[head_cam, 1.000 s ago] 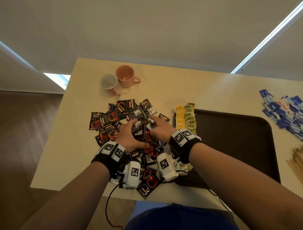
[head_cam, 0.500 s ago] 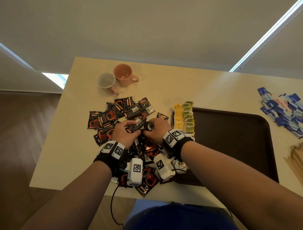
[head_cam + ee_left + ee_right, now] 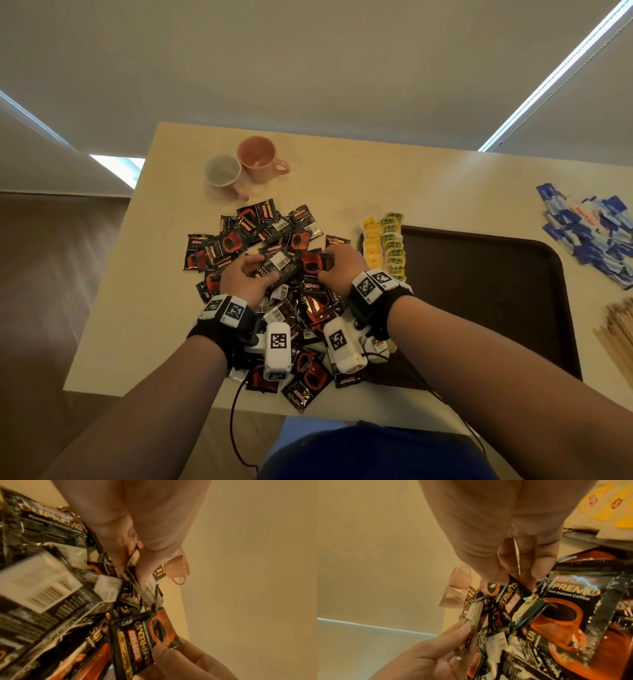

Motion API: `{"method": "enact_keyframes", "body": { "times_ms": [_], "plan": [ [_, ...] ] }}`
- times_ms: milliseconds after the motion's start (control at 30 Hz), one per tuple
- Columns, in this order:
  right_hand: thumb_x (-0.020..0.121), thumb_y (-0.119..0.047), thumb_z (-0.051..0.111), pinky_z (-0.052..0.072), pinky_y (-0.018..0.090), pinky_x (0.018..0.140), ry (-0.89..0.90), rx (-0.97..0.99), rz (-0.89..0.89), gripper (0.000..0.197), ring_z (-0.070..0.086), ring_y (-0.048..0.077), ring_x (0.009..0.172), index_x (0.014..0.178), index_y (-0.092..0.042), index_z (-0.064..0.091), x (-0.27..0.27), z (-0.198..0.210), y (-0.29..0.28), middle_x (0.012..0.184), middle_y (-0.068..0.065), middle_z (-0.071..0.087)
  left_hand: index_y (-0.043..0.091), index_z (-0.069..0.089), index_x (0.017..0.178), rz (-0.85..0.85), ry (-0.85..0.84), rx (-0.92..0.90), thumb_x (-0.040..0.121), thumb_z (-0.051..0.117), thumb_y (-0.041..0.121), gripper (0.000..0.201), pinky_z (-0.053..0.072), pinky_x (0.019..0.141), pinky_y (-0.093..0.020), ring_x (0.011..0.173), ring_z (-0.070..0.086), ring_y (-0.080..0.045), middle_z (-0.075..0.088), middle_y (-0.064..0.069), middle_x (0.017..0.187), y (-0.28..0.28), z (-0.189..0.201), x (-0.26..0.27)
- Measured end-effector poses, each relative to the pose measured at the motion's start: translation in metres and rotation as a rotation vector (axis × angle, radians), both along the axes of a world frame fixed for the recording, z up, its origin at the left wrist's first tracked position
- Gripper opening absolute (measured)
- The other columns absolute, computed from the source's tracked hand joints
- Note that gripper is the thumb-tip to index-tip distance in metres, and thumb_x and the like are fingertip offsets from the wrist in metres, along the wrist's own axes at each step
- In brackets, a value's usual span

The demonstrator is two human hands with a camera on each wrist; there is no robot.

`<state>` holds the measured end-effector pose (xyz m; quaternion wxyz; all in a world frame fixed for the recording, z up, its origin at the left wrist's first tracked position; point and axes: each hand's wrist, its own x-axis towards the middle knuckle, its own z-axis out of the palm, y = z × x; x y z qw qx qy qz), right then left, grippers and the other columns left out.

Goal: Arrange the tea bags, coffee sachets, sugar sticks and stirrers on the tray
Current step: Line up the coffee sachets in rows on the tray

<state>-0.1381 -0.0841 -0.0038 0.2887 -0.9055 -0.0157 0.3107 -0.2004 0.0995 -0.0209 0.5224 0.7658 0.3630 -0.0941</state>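
Several black-and-red coffee sachets (image 3: 239,240) lie in a loose heap on the table left of the dark brown tray (image 3: 486,294). Over the heap, my left hand (image 3: 255,270) grips a few sachets, the top one (image 3: 281,265) showing a barcode. My right hand (image 3: 329,263) pinches a sachet with a red cup (image 3: 312,263) next to it. In the left wrist view the left fingers (image 3: 120,555) clamp sachet edges, and the right hand holds a sachet (image 3: 145,639). In the right wrist view the right fingers (image 3: 527,574) pinch a sachet (image 3: 510,595). Yellow and green tea bags (image 3: 385,245) stand in two rows on the tray's left edge.
Blue sugar sticks (image 3: 596,233) lie heaped on the table right of the tray, with wooden stirrers (image 3: 616,334) nearer me at the right edge. Two mugs (image 3: 255,159) stand beyond the sachet heap. The table's near edge runs just below my wrists.
Both hands have shifted slightly away from me over the heap. They have drawn sachets up between them; a barcode-side sachet now lies on top in the left hand.
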Motion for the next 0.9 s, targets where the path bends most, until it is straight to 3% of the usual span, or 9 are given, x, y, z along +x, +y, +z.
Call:
{"method": "enact_keyframes", "body": {
  "times_ms": [100,267,367,433,533,633,767,833,900],
  "plan": [
    [0.086,-0.021,0.07,0.055,0.03,0.077,-0.008,-0.014,-0.01,0.042,0.066,0.022,0.094,0.126,-0.015,0.059,-0.002,0.0,-0.003,0.107,0.006,0.068,0.024,0.071,0.109,-0.021,-0.018,0.063,0.078,0.084,0.018,0.034,0.051,0.099,-0.041,0.107,0.061,-0.018,0.067,0.0,0.118,0.002,0.005,-0.001],
    [0.093,-0.031,0.061,0.055,0.033,0.081,-0.112,-0.085,0.056,0.03,0.064,0.024,0.097,0.116,-0.012,0.063,0.001,0.01,-0.007,0.11,0.008,0.068,0.031,0.073,0.104,-0.052,-0.099,0.113,0.078,0.084,0.018,0.031,0.054,0.095,-0.045,0.105,0.064,-0.025,0.069,0.001,0.113,0.001,0.02,0.0],
    [0.093,-0.045,0.06,0.055,0.037,0.086,-0.205,0.052,0.043,0.039,0.065,0.021,0.098,0.11,-0.012,0.068,0.003,0.022,-0.004,0.106,0.005,0.07,0.037,0.072,0.103,-0.105,-0.166,0.094,0.078,0.084,0.018,0.033,0.058,0.087,-0.045,0.097,0.067,-0.023,0.071,0.001,0.106,0.0,0.032,-0.001],
    [0.089,-0.05,0.064,0.058,0.038,0.083,-0.098,0.241,-0.055,0.041,0.068,0.018,0.092,0.111,-0.015,0.065,0.004,0.028,0.001,0.104,0.004,0.071,0.039,0.07,0.098,-0.156,-0.217,0.004,0.078,0.083,0.012,0.036,0.059,0.084,-0.04,0.095,0.069,-0.017,0.071,0.004,0.104,-0.003,0.04,-0.002],
    [0.087,-0.029,0.075,0.061,0.043,0.074,0.265,0.592,-0.306,0.033,0.073,0.026,0.087,0.107,-0.009,0.058,0.005,0.028,0.002,0.1,0.01,0.072,0.036,0.067,0.096,-0.24,-0.268,-0.114,0.079,0.08,0.001,0.041,0.058,0.086,-0.032,0.101,0.068,-0.012,0.07,0.007,0.106,-0.009,0.051,-0.002],
    [0.084,-0.011,0.076,0.06,0.045,0.074,0.365,0.775,-0.382,0.028,0.073,0.03,0.085,0.109,-0.004,0.065,0.004,0.026,-0.004,0.087,0.009,0.075,0.031,0.068,0.099,-0.285,-0.292,-0.162,0.077,0.08,-0.001,0.041,0.059,0.082,-0.026,0.094,0.07,-0.005,0.071,0.01,0.104,-0.014,0.06,-0.005],
    [0.08,-0.003,0.078,0.057,0.057,0.082,0.289,0.752,-0.429,0.031,0.072,0.039,0.09,0.109,-0.004,0.067,0.003,0.02,-0.011,0.093,0.017,0.075,0.028,0.065,0.112,-0.182,-0.27,-0.256,0.076,0.084,0.006,0.046,0.061,0.076,-0.031,0.087,0.075,-0.014,0.074,0.014,0.103,-0.017,0.053,-0.008],
    [0.079,-0.005,0.079,0.059,0.053,0.08,0.215,0.647,-0.381,0.031,0.073,0.03,0.077,0.108,-0.004,0.068,0.004,0.016,-0.018,0.076,0.005,0.075,0.028,0.064,0.116,-0.13,-0.197,-0.131,0.077,0.085,0.028,0.044,0.059,0.084,-0.036,0.093,0.073,-0.015,0.067,0.012,0.116,-0.008,0.039,-0.008],
    [0.08,-0.009,0.079,0.06,0.042,0.074,0.131,0.519,-0.33,0.03,0.064,0.016,0.061,0.108,-0.005,0.069,0.004,0.014,-0.029,0.057,-0.009,0.063,0.024,0.062,0.12,-0.227,-0.032,0.09,0.074,0.086,0.038,0.053,0.052,0.096,-0.037,0.106,0.066,-0.018,0.063,0.005,0.123,0.004,0.025,-0.009]
  ]
}}
